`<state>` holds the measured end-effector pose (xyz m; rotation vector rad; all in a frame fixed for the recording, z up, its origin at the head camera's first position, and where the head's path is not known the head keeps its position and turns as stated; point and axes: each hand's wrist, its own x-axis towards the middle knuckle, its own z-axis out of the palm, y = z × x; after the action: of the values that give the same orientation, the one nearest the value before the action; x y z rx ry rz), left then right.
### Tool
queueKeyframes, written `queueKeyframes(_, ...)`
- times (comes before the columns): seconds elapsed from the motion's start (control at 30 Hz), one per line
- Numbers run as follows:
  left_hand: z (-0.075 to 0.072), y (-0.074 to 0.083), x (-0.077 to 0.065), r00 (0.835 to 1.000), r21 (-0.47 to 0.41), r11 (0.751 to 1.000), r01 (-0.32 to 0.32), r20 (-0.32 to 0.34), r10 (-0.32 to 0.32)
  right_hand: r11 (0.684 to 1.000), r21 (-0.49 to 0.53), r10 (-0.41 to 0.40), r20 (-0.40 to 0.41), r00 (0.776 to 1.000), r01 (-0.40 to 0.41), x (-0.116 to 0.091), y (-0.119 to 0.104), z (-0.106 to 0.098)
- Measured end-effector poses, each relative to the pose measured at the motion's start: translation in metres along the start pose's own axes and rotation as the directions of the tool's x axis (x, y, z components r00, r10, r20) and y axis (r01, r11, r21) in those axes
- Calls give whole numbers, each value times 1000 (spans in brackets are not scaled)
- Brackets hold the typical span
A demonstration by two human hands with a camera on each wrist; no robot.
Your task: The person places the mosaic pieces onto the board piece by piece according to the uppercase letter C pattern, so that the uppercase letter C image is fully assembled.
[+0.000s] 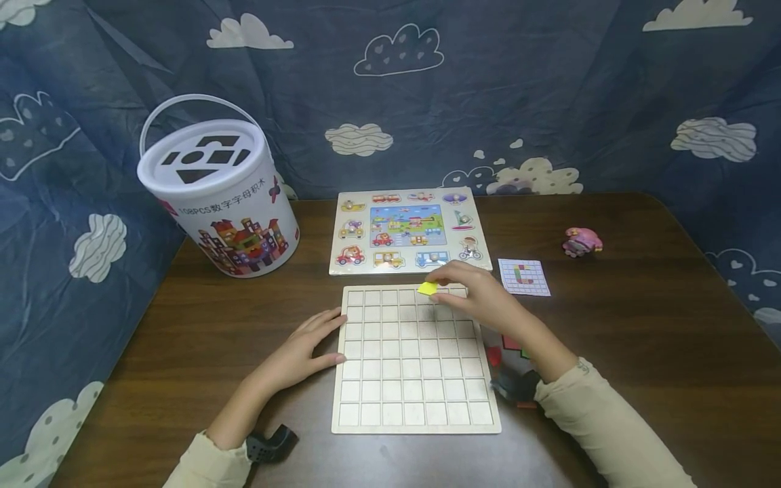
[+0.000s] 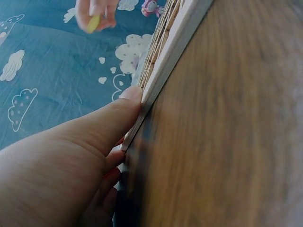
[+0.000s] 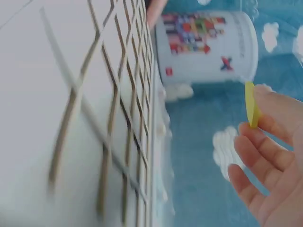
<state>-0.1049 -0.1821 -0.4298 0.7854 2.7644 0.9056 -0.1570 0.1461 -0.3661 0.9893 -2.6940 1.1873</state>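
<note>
A pale wooden grid board lies on the table with its square cells bare. My left hand rests along the board's left edge, thumb and fingertips touching the rim; the left wrist view shows the thumb against the side. Over the board's far rows, my right hand pinches a small yellow tile between thumb and fingers. In the right wrist view the tile is seen edge-on, raised off the board, while the other fingers stay loosely bent.
Behind the board lies a vehicle puzzle, with a patterned card to its right. A white block bucket stands back left, a pink figurine back right. Red pieces and a green one lie by the board, partly under the right forearm.
</note>
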Motion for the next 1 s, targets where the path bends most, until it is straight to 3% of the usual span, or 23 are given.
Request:
queueKeyframes(0.17, 0, 0, 1, 1000, -6, 1000, 5, -1, -5, 998, 58, 5, 16, 1000, -6, 18, -5, 27)
queueKeyframes(0.47, 0, 1, 0, 1000, 1, 1000, 7, 2, -7, 988, 124, 72, 146, 987, -90, 26, 10, 61)
queueKeyframes(1.0, -1, 1, 1, 1000, -5, 1000, 27, 12, -27, 997, 55, 47, 195, 980, -59, 27, 16, 72)
